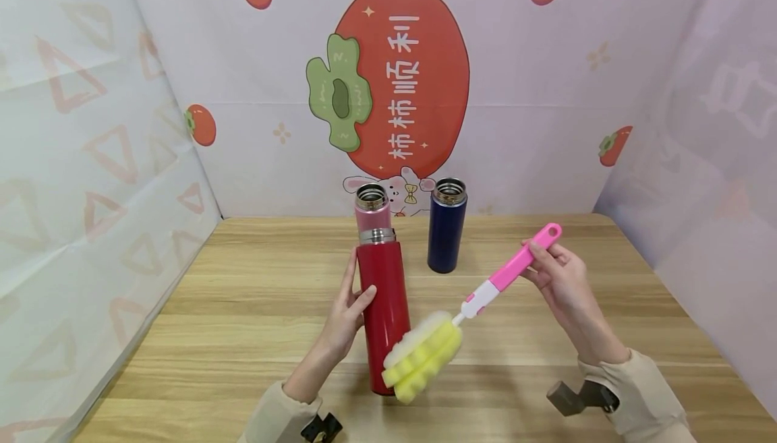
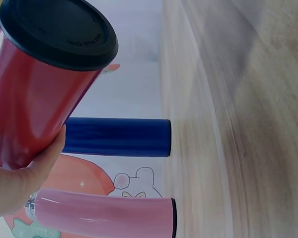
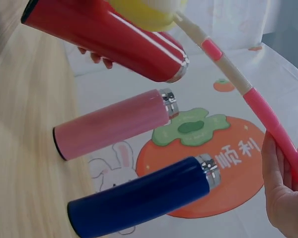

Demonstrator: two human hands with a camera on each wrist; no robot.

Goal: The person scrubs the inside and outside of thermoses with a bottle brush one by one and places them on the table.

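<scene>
My left hand (image 1: 344,320) grips a red thermos bottle (image 1: 384,308) around its side. The bottle has no lid, and its dark base (image 2: 59,32) shows in the left wrist view, lifted off the table. The pink handle of a bottle brush (image 1: 516,266) is held near its end by the fingers and thumb of my right hand (image 1: 560,281). Its yellow and white sponge head (image 1: 425,355) points down-left, in front of the red bottle's lower part in the head view. Whether sponge and bottle touch, I cannot tell.
Behind the red bottle a pink thermos bottle (image 3: 111,124) stands upright, lidless and partly hidden in the head view. A dark blue one (image 1: 447,227) stands to its right, also lidless. The wooden table (image 1: 255,294) ends at a printed backdrop (image 1: 516,126).
</scene>
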